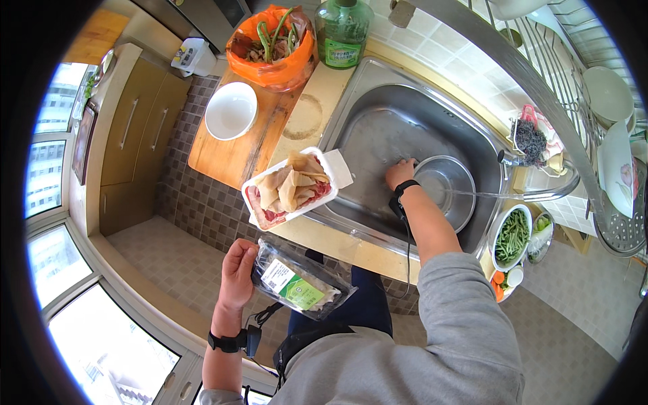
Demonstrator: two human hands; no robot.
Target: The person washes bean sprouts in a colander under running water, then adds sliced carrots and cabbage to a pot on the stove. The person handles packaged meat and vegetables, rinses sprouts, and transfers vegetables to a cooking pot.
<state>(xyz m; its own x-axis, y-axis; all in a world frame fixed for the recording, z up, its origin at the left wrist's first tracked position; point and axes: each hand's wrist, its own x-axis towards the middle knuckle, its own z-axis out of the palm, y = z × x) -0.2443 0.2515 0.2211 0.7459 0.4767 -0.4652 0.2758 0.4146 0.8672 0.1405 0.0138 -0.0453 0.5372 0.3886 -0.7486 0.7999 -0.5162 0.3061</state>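
Observation:
My left hand (pixel 240 273) grips the edge of a black plastic tray wrapped in film (pixel 298 283), with a green and white label on it. My right hand (pixel 401 174) reaches into the stainless steel sink (pixel 374 136), at the left rim of a round metal basin (pixel 445 177); whether its fingers grip the rim I cannot tell. Water runs from the faucet (pixel 554 192) into the basin. On the near left corner of the counter sits a white foam tray (pixel 330 188) of red meat, with pale folded pieces (pixel 291 187) on top.
A white bowl (pixel 231 111) stands on a wooden board (pixel 217 157), near an orange bag of scraps (pixel 271 71) and a green soap bottle (pixel 344 35). Right of the sink are a bowl of cut green beans (pixel 512 238) and carrot pieces (pixel 498 283). A dish rack (pixel 536 66) overhangs the sink.

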